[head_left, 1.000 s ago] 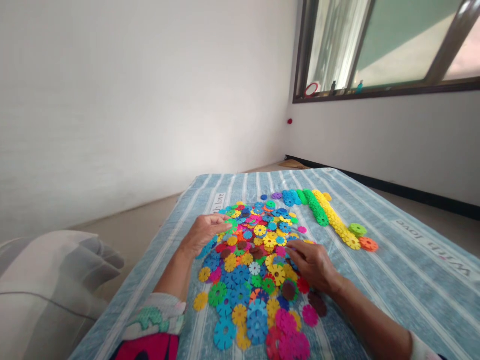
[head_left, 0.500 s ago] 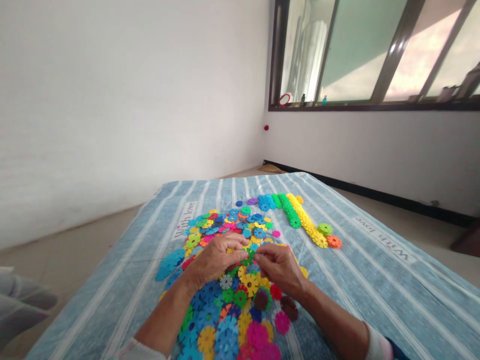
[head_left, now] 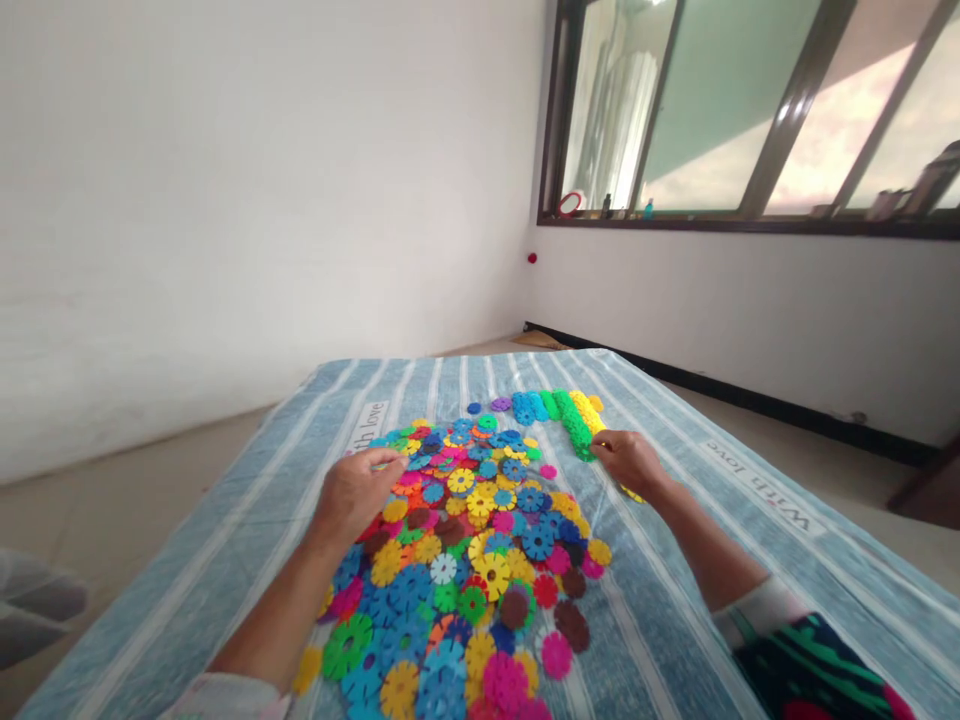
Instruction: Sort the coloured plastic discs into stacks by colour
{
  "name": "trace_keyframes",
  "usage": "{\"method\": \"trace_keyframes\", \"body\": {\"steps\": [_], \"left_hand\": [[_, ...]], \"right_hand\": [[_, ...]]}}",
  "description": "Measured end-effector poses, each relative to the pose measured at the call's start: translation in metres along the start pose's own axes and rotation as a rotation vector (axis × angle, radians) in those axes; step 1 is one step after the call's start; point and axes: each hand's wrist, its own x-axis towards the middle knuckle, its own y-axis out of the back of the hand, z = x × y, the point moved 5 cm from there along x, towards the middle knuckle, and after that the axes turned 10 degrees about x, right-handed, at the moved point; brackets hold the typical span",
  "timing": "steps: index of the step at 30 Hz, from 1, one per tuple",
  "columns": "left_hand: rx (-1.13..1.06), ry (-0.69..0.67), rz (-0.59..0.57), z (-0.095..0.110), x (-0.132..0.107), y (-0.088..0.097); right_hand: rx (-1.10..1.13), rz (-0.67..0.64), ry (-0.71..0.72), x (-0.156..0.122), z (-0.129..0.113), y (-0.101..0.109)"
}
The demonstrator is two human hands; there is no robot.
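A pile of discs (head_left: 480, 540) covers the middle of a striped cloth (head_left: 750, 560), a soft woven sheet in pale blue and white bands with printed lettering. The discs are flat, glossy plastic rounds with notched rims like small cogs or snowflakes, in blue, yellow, pink, green, orange, red and brown, lying overlapped and loose.

The left hand (head_left: 352, 497) rests palm down on the pile's left edge, fingers bent with their tips on the discs. Whether it has hold of a piece cannot be told.

At the far right of the pile lies a row of joined discs (head_left: 566, 415), slotted edge to edge into a ridged, caterpillar-like strip of blue, green and yellow sections. The right hand (head_left: 631, 460) lies over the near end of the row, fingertips drawn together against the last green piece. Whether they pinch it cannot be told. A bit of yellow shows under the palm.

A patterned sleeve (head_left: 810, 660) covers the right forearm at the near right
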Motion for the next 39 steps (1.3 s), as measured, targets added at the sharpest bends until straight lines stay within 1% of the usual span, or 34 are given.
{"method": "trace_keyframes", "body": {"steps": [2, 4, 7, 9, 14, 20, 25, 28, 31, 33, 37, 39], "left_hand": [[0.038, 0.07, 0.071, -0.017, 0.006, 0.009], [0.054, 0.125, 0.127, -0.033, 0.011, 0.015], [0.037, 0.183, 0.166, -0.051, 0.014, 0.019], [0.019, 0.213, 0.176, -0.059, 0.014, 0.02], [0.023, 0.248, 0.167, -0.067, 0.012, 0.018], [0.013, 0.272, 0.203, -0.072, 0.011, 0.018], [0.001, 0.283, 0.213, -0.077, 0.011, 0.02], [-0.017, 0.284, 0.219, -0.081, 0.012, 0.02], [-0.036, 0.282, 0.22, -0.083, 0.01, 0.018], [-0.04, 0.277, 0.217, -0.084, 0.009, 0.016], [-0.046, 0.25, 0.205, -0.087, 0.006, 0.01], [-0.044, 0.243, 0.194, -0.089, 0.005, 0.007]], "right_hand": [[-0.074, -0.032, -0.016, 0.008, 0.01, 0.002], [-0.142, -0.085, -0.011, 0.015, 0.013, 0.001], [-0.223, -0.172, 0.007, 0.023, 0.013, -0.006], [-0.265, -0.21, 0.01, 0.028, 0.012, -0.009], [-0.334, -0.254, 0.012, 0.038, 0.011, -0.009], [-0.377, -0.276, -0.009, 0.04, 0.012, -0.009], [-0.383, -0.238, -0.05, 0.036, 0.014, -0.01], [-0.379, -0.196, -0.068, 0.029, 0.01, -0.009], [-0.366, -0.164, -0.052, 0.015, -0.003, -0.009], [-0.339, -0.153, -0.003, 0.002, -0.018, -0.013], [-0.202, -0.147, 0.199, -0.031, -0.061, -0.029], [-0.119, -0.188, 0.302, -0.047, -0.085, -0.039]]}}
